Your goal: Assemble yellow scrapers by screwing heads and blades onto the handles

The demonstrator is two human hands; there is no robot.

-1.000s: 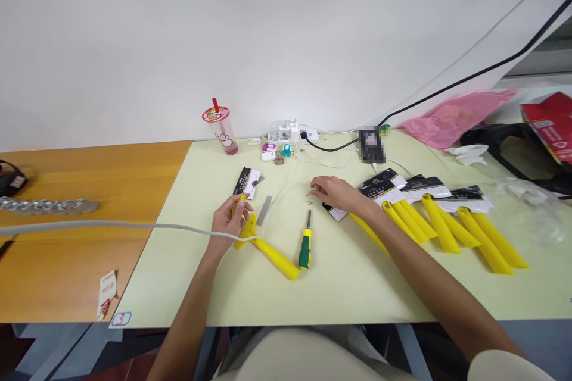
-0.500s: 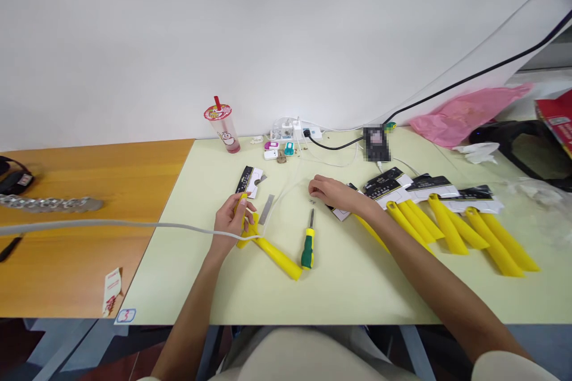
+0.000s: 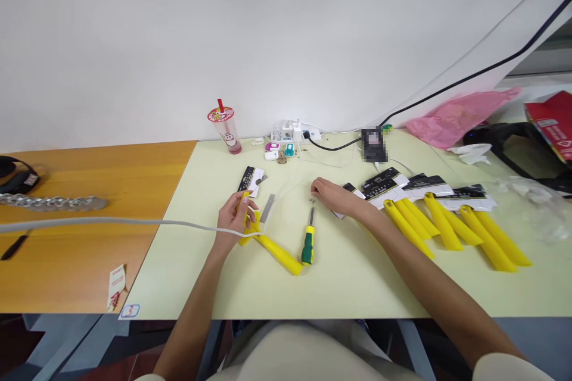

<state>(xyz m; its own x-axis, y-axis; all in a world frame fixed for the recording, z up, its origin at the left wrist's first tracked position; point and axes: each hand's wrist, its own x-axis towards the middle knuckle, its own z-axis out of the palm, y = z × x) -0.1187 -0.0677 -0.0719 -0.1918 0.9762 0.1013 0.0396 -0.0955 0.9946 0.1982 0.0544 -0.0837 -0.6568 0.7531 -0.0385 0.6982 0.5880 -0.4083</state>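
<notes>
My left hand (image 3: 233, 214) is closed on a small yellow plastic piece (image 3: 245, 196), pinched between thumb and fingers. Just below it lies a yellow handle (image 3: 281, 255) with a wide yellow head (image 3: 252, 226), partly behind the hand and a grey cable. A flat metal blade (image 3: 267, 208) rests to the right of that hand. My right hand (image 3: 328, 191) has its fingertips together at the tabletop, beside tiny metal parts (image 3: 311, 200) that look like screws; whatever is in the fingers is hidden. Below them lies a green and yellow screwdriver (image 3: 308, 245), its tip pointing away from me.
Several yellow handles (image 3: 447, 226) lie at right with black-and-white cards (image 3: 384, 183). Another card (image 3: 251, 181) is beyond my left hand. A cup with a straw (image 3: 227, 131) and a power strip (image 3: 286, 131) stand by the wall. A grey cable (image 3: 134, 222) crosses in front.
The view has shifted slightly. My left hand keeps its hold on the yellow piece, and my right hand's fingertips stay by the tiny metal parts.
</notes>
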